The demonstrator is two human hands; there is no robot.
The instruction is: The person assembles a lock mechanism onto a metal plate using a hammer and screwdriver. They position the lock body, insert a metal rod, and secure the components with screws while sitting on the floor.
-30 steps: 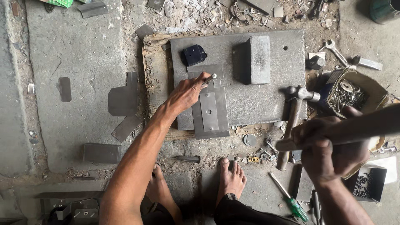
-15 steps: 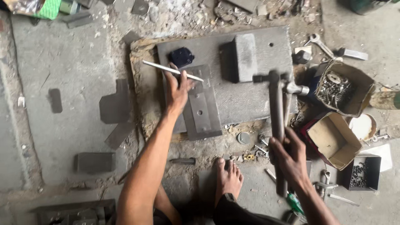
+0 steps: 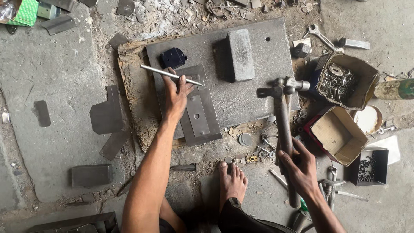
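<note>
The left hand (image 3: pixel 176 96) is closed around a thin metal rod (image 3: pixel 171 75), which is held nearly level between thumb and fingers, its tip pointing to the right over a stack of flat steel plates (image 3: pixel 198 113). The heel of that hand is rested on the plates, one of which shows a small hole just below and to the right of the wrist. The right hand (image 3: pixel 299 166) is wrapped tightly around the handle of a hammer (image 3: pixel 282 110), gripped low on the shaft, so that the metal head is held well above the hand, over the right edge of a large grey steel slab (image 3: pixel 254 92). The plates are laid on that slab, which is seated on a worn wooden block (image 3: pixel 137 108). Beyond the left hand's fingers, a dark blue part (image 3: pixel 172 57) and a rectangular steel block (image 3: pixel 240 55) are found on the slab. To the right of the hammer, open cardboard boxes (image 3: pixel 345 82) of small metal pieces are set on the floor. Between the two arms a bare foot (image 3: pixel 232 183) is planted on the concrete, with loose washers and nuts scattered just ahead of its toes.
</note>
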